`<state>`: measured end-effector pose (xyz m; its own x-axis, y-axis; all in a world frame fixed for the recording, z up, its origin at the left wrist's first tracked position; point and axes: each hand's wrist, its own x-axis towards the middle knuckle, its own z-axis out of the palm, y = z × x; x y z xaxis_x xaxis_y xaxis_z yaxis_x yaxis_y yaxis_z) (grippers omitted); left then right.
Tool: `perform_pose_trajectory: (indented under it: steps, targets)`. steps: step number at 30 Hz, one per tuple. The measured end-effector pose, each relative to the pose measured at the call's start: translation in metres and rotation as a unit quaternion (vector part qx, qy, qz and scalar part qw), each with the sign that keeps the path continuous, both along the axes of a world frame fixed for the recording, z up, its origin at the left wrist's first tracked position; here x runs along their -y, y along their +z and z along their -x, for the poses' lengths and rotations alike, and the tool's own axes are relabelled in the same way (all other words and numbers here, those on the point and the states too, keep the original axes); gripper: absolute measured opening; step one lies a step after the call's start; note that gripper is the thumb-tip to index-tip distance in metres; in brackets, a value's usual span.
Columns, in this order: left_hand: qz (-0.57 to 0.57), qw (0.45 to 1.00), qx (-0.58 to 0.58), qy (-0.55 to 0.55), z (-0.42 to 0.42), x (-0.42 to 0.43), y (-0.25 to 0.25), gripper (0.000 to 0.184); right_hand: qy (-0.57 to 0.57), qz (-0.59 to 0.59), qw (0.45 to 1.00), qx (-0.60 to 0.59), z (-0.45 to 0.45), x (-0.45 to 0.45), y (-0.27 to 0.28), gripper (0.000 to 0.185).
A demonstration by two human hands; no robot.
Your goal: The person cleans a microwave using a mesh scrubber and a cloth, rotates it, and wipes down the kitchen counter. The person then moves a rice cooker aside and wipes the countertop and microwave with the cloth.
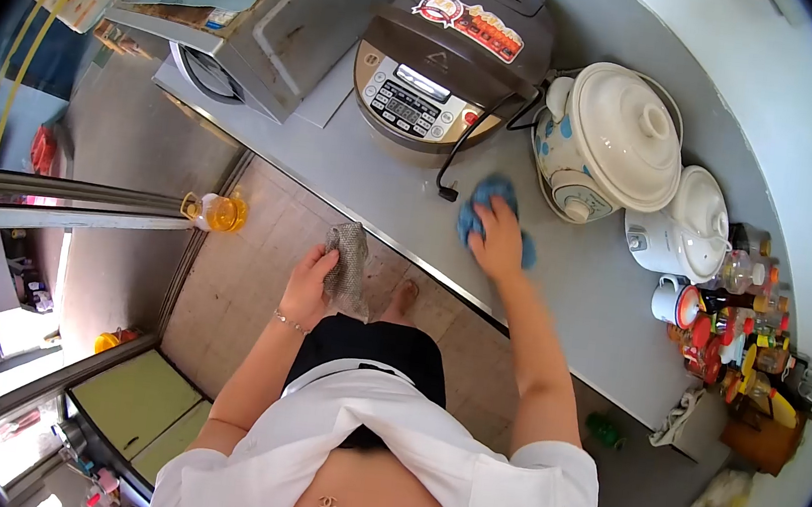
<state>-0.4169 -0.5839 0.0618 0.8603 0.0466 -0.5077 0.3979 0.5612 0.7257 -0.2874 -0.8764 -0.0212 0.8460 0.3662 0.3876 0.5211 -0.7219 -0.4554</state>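
My right hand [498, 236] presses a blue cloth [499, 190] onto the grey countertop [578, 323], with its fingers bent over the fabric. Short of the counter's front edge, my left hand [308, 282] grips a grey-brown mesh cloth [349, 259] that hangs down over the floor. Behind the blue cloth stands a brown rice cooker [437, 67] with a button panel. Its black plug [447, 194] lies on the counter just left of the cloth. To the right of the cloth is a white slow cooker [629, 139] with its lid on.
A smaller white cooker [674, 234], an enamel mug [673, 302] and several bottles and jars [743, 332] line the counter's right side. A metal cabinet [285, 39] stands at the left end. An oil jug [220, 212] sits near the sliding door's rail.
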Motion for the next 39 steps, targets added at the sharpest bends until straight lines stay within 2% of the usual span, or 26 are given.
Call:
perform_pose_trajectory:
  steps: [3, 5, 8, 9, 12, 16, 19, 23, 29, 35, 39]
  targets:
    - [0.006, 1.0, 0.007, -0.003, -0.002, -0.015, -0.002, 0.03, 0.019, 0.028, 0.997, -0.063, 0.072, 0.027, 0.004, 0.047]
    - [-0.009, 1.0, 0.017, 0.004, -0.002, -0.032, -0.013, 0.028, -0.017, 0.035, 0.993, -0.109, 0.111, 0.053, 0.003, 0.048]
    - [0.024, 0.999, 0.003, 0.025, -0.001, -0.058, -0.006, 0.027, -0.181, 0.018, 0.978, -0.102, 0.148, 0.086, -0.014, 0.047]
    - [0.03, 0.999, -0.003, 0.028, -0.001, -0.072, -0.007, 0.027, -0.246, 0.005, 0.965, -0.088, 0.15, 0.077, -0.016, 0.047]
    - [0.037, 0.999, -0.013, 0.033, -0.002, -0.116, -0.006, 0.028, -0.319, 0.032, 0.946, -0.051, 0.144, 0.019, -0.034, 0.049]
    - [0.032, 0.999, -0.019, 0.027, -0.005, -0.182, -0.005, 0.028, -0.158, 0.046, 0.986, -0.033, 0.109, -0.122, -0.021, 0.055]
    - [0.019, 0.999, -0.011, 0.029, -0.01, -0.23, -0.017, 0.029, -0.13, 0.063, 0.99, 0.002, 0.063, -0.229, -0.02, 0.059]
    - [-0.007, 0.999, -0.029, 0.032, -0.014, -0.276, -0.016, 0.03, -0.072, 0.058, 0.995, 0.039, 0.021, -0.339, -0.01, 0.054]
    - [0.009, 0.998, -0.053, 0.022, -0.034, -0.302, -0.019, 0.03, -0.006, 0.085, 0.994, 0.063, -0.016, -0.408, -0.009, 0.044]
    - [0.047, 0.996, -0.012, 0.07, -0.076, -0.315, -0.018, 0.028, 0.05, 0.115, 0.99, 0.072, -0.035, -0.428, -0.011, 0.042]
    - [0.06, 0.993, -0.005, 0.099, -0.096, -0.342, -0.02, 0.028, 0.066, 0.115, 0.988, 0.081, -0.057, -0.48, -0.01, 0.041]
